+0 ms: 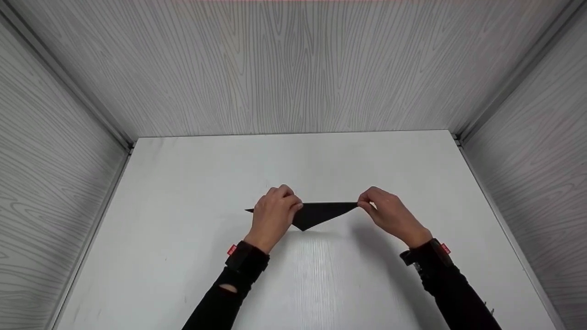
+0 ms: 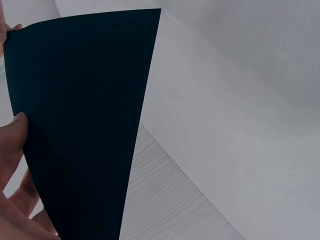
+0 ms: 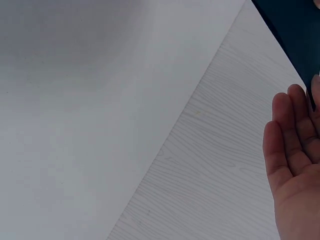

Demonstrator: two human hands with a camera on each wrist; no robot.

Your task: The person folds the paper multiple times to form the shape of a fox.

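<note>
A dark sheet of paper (image 1: 323, 213), folded to a triangle, is stretched between both hands above the table, with one corner pointing toward the person. It looks dark teal in the left wrist view, where the paper (image 2: 85, 100) fills much of the left side. My left hand (image 1: 274, 213) pinches its long far edge left of the middle, and a thin tip sticks out beyond that hand. My right hand (image 1: 390, 213) pinches the right tip between thumb and fingers. Close up in the right wrist view, two layers show along the edge of the paper (image 3: 295, 40).
A white table (image 1: 183, 174) lies under the hands. Grey wood-grain panels stand behind it (image 1: 293, 68), on the left (image 1: 50, 160) and on the right (image 1: 541, 137). Black straps (image 1: 247, 261) circle the wrists over dark sleeves.
</note>
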